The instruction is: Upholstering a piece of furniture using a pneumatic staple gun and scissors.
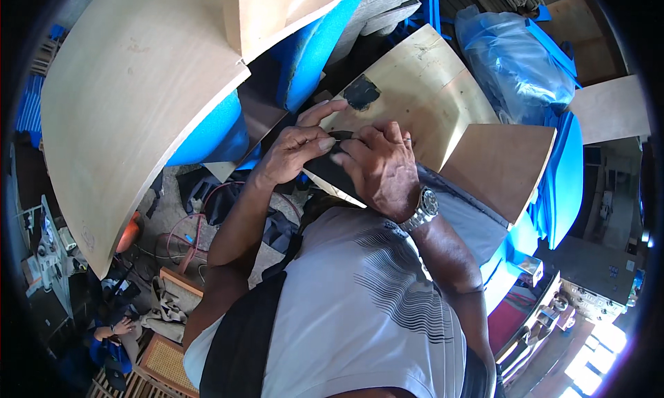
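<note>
Both of my hands work close together at the near left edge of a pale plywood seat frame (422, 87). Black fabric (329, 170) lies along that edge under my fingers. My left hand (294, 149) pinches at the fabric's edge between thumb and curled fingers, its index finger reaching toward the wood. My right hand (384, 170), with a metal watch (428, 203) on the wrist, is closed over the fabric with its fingers curled. Whether something small sits between the fingertips I cannot make out. A black patch (361, 93) marks the plywood just beyond.
A large curved plywood panel (131, 73) with blue foam (218, 132) rises at my left. An upright brown panel (494, 166) joins the frame at right, beside dark grey fabric (467, 215). Clear plastic wrapping (515, 62) lies behind. Hoses (197, 225) cross the floor; another person's hand (123, 327) shows lower left.
</note>
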`<action>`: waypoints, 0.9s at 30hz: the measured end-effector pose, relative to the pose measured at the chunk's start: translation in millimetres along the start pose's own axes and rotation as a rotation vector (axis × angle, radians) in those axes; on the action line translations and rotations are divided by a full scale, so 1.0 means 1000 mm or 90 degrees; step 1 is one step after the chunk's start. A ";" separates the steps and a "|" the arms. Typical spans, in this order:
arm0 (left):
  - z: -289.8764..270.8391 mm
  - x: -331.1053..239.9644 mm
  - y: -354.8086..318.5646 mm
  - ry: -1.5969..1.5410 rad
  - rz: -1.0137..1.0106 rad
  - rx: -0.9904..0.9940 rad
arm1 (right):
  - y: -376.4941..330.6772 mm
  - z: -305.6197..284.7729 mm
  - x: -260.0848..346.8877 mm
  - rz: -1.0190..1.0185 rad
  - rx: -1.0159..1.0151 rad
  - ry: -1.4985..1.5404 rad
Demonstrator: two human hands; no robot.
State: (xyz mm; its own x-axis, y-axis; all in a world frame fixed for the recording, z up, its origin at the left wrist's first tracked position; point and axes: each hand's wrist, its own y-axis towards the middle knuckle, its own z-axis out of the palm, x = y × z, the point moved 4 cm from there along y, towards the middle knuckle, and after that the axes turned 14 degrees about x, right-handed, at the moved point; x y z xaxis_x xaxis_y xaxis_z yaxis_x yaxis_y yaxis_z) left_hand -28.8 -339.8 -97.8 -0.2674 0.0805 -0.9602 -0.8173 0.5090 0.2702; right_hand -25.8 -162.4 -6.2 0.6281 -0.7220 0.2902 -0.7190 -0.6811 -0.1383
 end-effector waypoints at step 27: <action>0.023 -0.029 0.032 0.604 0.154 -0.150 | -0.162 -0.044 -0.121 0.309 -0.392 0.100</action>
State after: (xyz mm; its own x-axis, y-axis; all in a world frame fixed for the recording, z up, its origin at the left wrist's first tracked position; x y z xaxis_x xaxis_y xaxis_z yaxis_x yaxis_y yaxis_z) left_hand -35.2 -305.8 -63.0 -0.6513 -0.6092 -0.4525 -0.7401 0.3786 0.5558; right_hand 1.1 40.3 22.9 0.1871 -0.8638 0.4677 -0.9650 -0.0726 0.2518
